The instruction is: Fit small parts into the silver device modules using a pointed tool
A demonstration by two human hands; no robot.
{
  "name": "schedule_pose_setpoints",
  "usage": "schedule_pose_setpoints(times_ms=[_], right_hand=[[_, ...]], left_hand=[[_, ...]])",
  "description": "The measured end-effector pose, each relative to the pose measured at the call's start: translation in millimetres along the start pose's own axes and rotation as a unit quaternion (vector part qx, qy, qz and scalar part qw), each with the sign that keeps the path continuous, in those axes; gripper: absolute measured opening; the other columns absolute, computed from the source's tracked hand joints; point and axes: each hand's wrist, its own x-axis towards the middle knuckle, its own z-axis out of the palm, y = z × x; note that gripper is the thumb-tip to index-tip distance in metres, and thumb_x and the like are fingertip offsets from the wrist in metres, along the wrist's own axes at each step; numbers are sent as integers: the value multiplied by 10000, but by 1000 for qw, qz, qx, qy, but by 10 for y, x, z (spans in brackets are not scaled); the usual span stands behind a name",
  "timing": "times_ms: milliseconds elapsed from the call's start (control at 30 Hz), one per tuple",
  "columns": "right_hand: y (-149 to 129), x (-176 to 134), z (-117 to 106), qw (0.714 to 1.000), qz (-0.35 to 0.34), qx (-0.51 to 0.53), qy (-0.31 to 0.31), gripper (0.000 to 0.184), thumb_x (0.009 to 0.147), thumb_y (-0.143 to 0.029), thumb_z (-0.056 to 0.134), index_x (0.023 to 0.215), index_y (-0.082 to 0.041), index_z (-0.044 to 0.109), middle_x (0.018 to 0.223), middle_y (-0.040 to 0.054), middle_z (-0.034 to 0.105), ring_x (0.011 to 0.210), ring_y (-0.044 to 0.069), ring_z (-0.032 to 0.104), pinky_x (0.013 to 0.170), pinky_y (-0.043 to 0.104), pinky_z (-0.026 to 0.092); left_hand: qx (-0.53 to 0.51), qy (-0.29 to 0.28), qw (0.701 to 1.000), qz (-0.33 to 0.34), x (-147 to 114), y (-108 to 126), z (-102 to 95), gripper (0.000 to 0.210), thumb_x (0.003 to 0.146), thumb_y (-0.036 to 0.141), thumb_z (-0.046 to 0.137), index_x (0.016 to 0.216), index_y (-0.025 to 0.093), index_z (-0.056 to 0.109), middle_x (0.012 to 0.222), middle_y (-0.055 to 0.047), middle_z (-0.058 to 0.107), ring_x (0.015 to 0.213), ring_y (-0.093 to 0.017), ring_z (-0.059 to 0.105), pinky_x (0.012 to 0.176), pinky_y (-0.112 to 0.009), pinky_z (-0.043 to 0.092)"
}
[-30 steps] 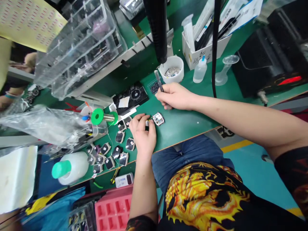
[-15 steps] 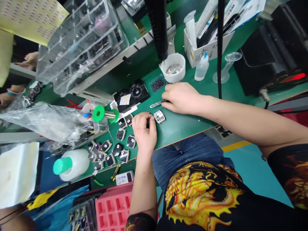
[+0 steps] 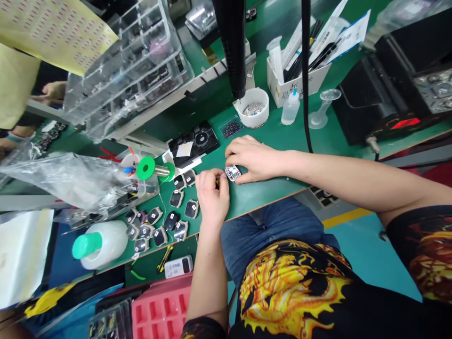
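An opened smartwatch body point(image 3: 232, 173) with its silvery inner parts facing up is between my two hands over the green bench. My right hand point(image 3: 252, 157) curves round it, fingers at its far edge and thumb at its near edge. My left hand point(image 3: 213, 192) is closed in a pinch at the watch's left side. A small dark and yellowish bit shows by its fingertips, too small to make out. Left of that hand lie several smartwatches point(image 3: 191, 208) with dark screens and small labels.
Behind my hands are a tray of tiny dark screws point(image 3: 231, 127), a white bowl of small parts point(image 3: 254, 109) and a dropper bottle point(image 3: 291, 109). A solder spool point(image 3: 146, 168) and a green-capped bottle point(image 3: 109, 243) stand left. A black tool point(image 3: 231, 47) hangs above; a black cable point(image 3: 306, 84) drops right.
My right hand has moved down and left from the metal tweezers onto the opened watch. The tweezers no longer show. My left hand stays pinched beside the watch. The view has shifted slightly.
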Motion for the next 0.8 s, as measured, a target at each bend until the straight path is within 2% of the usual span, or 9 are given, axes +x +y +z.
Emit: schedule_pose_setpoints(times_ms=[533, 800], right_hand=[[-27, -3, -39, 1000, 3, 4, -1, 311, 909, -402, 820, 1085, -154, 755, 1230, 128, 690, 1208, 329, 537, 1034, 470, 368], [-36, -22, -43, 1000, -2, 10, -5, 308, 936, -407, 788, 1120, -162, 752, 1240, 118, 679, 1241, 320, 519, 1071, 480, 353]], left_hand=[[-20, 2, 999, -43, -7, -65, 13, 128, 1018, 333, 720, 945, 239, 769, 917, -38, 658, 951, -229, 626, 940, -379, 492], [-63, 14, 996, -64, 3, -25, -21, 189, 1020, 364, 706, 907, 227, 769, 926, -32, 768, 912, -200, 695, 893, -345, 531]])
